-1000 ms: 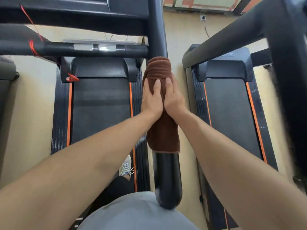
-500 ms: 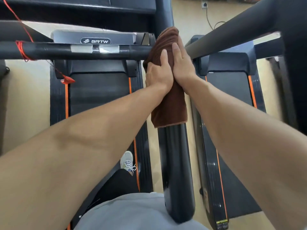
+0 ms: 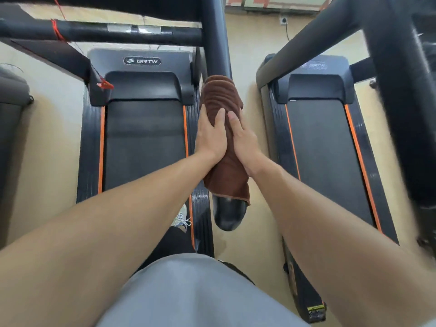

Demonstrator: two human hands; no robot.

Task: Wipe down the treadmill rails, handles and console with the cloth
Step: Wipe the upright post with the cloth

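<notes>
A brown cloth (image 3: 220, 95) is wrapped around the black right handrail (image 3: 215, 43) of the treadmill I stand on. My left hand (image 3: 211, 135) grips the cloth from the left side of the rail and my right hand (image 3: 244, 138) grips it from the right, thumbs lying along the top. The fingers underneath are hidden. The cloth covers the rail almost to its rounded near end (image 3: 230, 215). A black cross handle (image 3: 118, 34) with silver sensor plates meets the rail farther up. The console is out of view above.
The treadmill belt (image 3: 144, 142) with orange stripes lies below on the left, my shoe (image 3: 180, 217) on it. A red safety cord and clip (image 3: 105, 85) hang from the cross handle. A second treadmill (image 3: 325, 149) and its grey rail (image 3: 306, 41) stand to the right.
Both hands have slid the cloth back down the rail toward me, from the junction with the cross handle to near the rail's end.
</notes>
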